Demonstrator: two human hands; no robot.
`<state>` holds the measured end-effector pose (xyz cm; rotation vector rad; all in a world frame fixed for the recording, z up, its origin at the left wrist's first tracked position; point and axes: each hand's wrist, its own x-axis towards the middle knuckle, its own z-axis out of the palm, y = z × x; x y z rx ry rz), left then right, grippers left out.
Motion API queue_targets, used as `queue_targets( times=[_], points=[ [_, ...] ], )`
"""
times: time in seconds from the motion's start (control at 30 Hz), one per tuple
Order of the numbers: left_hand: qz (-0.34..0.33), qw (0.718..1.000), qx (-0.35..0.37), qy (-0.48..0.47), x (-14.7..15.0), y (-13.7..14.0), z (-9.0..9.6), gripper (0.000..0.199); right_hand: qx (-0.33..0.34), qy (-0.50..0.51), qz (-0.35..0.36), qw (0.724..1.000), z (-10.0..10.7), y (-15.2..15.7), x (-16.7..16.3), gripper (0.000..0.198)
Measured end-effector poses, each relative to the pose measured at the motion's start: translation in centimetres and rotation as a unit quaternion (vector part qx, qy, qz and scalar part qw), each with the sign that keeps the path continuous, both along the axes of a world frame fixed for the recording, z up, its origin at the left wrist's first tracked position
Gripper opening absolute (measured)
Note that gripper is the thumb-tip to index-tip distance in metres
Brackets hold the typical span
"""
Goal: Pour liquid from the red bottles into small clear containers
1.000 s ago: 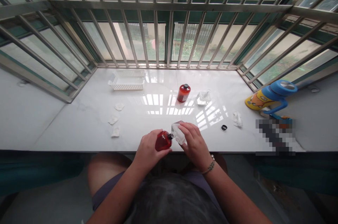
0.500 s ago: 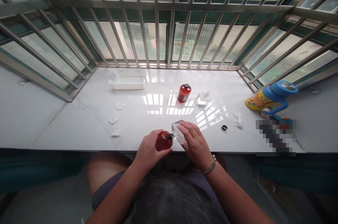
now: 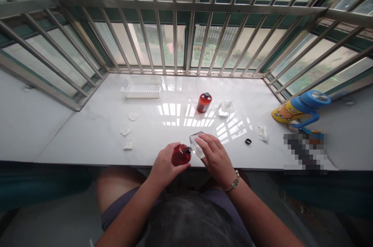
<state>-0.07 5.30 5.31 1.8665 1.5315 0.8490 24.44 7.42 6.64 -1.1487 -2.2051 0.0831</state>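
Near the front edge of the white counter, my left hand [image 3: 166, 161] is closed around a red bottle [image 3: 180, 155], tilted so its dark neck points right. My right hand [image 3: 217, 159] grips a clear square glass bottle [image 3: 197, 140], tilted with its neck toward the red one. The two necks meet or nearly meet; whether liquid passes between them I cannot make out. A small black cap [image 3: 248, 141] lies to the right of my right hand. Farther back stand a second red bottle [image 3: 204, 103] with a black top and another clear glass bottle [image 3: 226, 109].
A white plastic basket [image 3: 142, 87] sits at the back left. Several white pads [image 3: 126, 131] lie at left, and a crumpled tissue [image 3: 262, 133] at right. A blue and yellow flask [image 3: 300, 108] stands far right beside a blurred patch. Metal window bars [image 3: 192, 41] close off the back.
Both hands and the two bottles they hold stay almost in place. The whole view has shifted very slightly.
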Motion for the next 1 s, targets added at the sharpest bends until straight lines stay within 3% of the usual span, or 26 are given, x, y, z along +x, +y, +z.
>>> queue_targets(
  times=[1.0],
  points=[
    [0.0,1.0,-0.004,-0.012,-0.1,-0.02,-0.1,0.075,-0.001,-0.021,0.003,1.0,0.04,0.11,0.21,0.077]
  ],
)
